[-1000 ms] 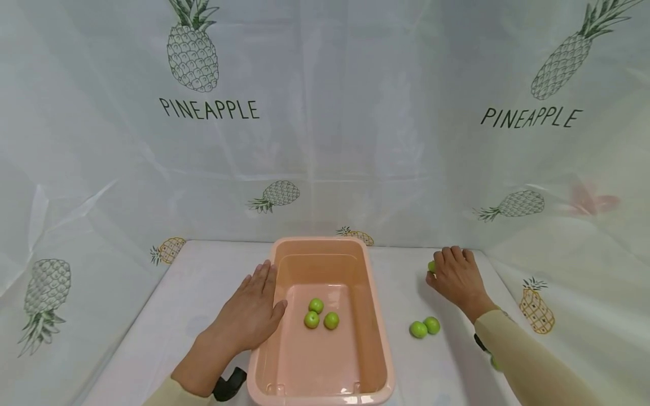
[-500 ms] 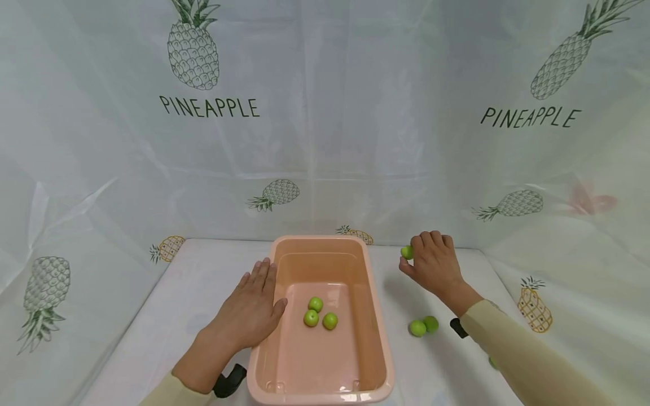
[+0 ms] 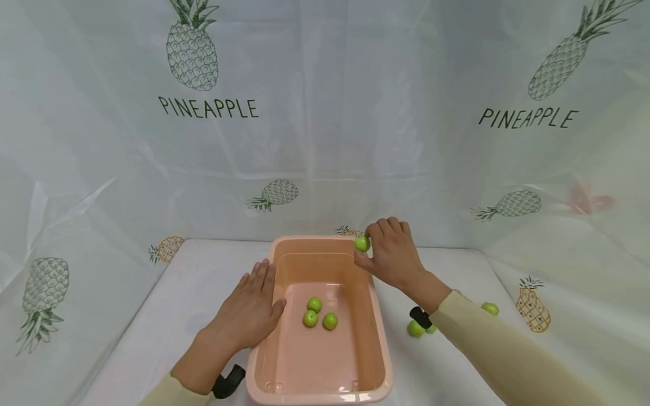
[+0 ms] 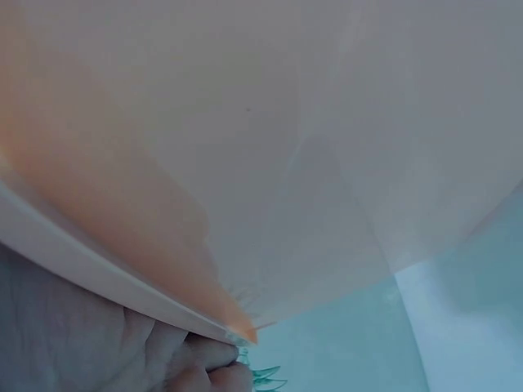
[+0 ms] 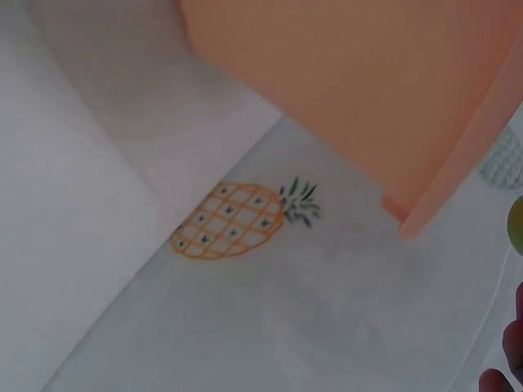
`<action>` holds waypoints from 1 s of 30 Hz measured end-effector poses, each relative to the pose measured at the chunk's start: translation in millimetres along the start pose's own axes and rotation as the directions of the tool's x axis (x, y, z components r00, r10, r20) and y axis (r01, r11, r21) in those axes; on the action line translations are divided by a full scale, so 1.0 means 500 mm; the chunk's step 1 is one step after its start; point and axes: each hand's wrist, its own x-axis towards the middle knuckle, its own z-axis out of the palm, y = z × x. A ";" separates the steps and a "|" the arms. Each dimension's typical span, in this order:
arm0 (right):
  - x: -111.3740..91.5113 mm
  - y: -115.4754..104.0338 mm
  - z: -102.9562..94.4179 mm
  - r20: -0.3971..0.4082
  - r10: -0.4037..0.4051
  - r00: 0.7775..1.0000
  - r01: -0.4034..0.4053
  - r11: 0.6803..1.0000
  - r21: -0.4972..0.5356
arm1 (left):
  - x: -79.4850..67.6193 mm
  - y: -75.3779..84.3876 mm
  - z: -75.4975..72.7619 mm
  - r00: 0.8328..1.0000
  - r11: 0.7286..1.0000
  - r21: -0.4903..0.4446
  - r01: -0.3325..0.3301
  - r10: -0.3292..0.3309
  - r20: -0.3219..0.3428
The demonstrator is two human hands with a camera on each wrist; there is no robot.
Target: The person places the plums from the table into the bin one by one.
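Note:
My right hand (image 3: 393, 254) pinches a small round green fruit (image 3: 362, 243) above the right far corner of the peach-coloured plastic basin (image 3: 384, 352). At the right wrist view's edge, part of that fruit (image 5: 516, 224) and some fingertips (image 5: 513, 339) show. My left hand (image 3: 249, 313) lies with straight fingers along the basin's left rim; the left wrist view shows the palm (image 4: 73, 335) against that rim. Several like fruits are about: three, one being the front left fruit (image 3: 310, 318), sit on the basin floor, while a pair, including one fruit (image 3: 416, 329), lies partly under my right forearm.
A single green fruit (image 3: 490, 308) lies farther right on the white table (image 3: 203, 282), beyond my right sleeve. A pale curtain (image 3: 325, 141) with pineapple prints hangs behind the table and along its sides.
My right hand has lifted the green fruit off the right side of the table and carried it leftward to the basin's rim. The left hand has stayed in place.

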 end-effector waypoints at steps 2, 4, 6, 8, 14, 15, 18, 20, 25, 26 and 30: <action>0.011 -0.024 0.005 0.035 -0.009 0.999 0.008 1.000 0.014 | -0.001 -0.001 0.001 1.000 1.000 -0.002 0.000 0.000 -0.002; 0.018 -0.047 0.011 0.081 -0.014 0.997 0.012 1.000 0.025 | -0.001 -0.002 0.002 1.000 1.000 -0.003 -0.002 0.002 -0.004; 0.023 -0.068 0.018 0.122 -0.023 0.992 0.018 0.999 0.041 | 0.000 -0.003 0.002 1.000 1.000 -0.007 -0.005 0.005 -0.008; 0.025 -0.085 0.026 0.156 -0.035 0.987 0.026 0.998 0.055 | 0.000 -0.003 0.003 1.000 1.000 -0.009 -0.006 0.006 -0.010; 0.023 -0.116 0.042 0.213 -0.063 0.975 0.047 0.996 0.080 | 0.001 -0.004 0.004 1.000 1.000 -0.003 -0.003 0.003 -0.013; 0.022 -0.118 0.044 0.217 -0.065 0.974 0.049 0.996 0.078 | 0.001 -0.003 0.003 1.000 1.000 -0.004 -0.001 0.001 -0.012; 0.018 -0.122 0.048 0.228 -0.065 0.971 0.051 0.997 0.064 | 0.002 -0.003 0.003 1.000 1.000 -0.008 0.001 -0.001 -0.012; 0.015 -0.123 0.050 0.238 -0.063 0.969 0.053 0.998 0.046 | 0.002 -0.003 0.003 1.000 1.000 -0.012 0.000 0.000 -0.013; 0.010 -0.122 0.055 0.287 -0.053 0.956 0.054 0.999 0.007 | 0.001 -0.004 0.003 1.000 1.000 -0.013 -0.005 0.005 -0.018; 0.009 -0.122 0.056 0.299 -0.049 0.953 0.052 0.999 -0.001 | 0.001 -0.004 0.003 1.000 1.000 -0.013 -0.007 0.007 -0.019; 0.005 -0.122 0.059 0.327 -0.035 0.944 0.046 0.999 -0.024 | 0.001 -0.006 0.004 1.000 1.000 -0.016 -0.008 0.008 -0.019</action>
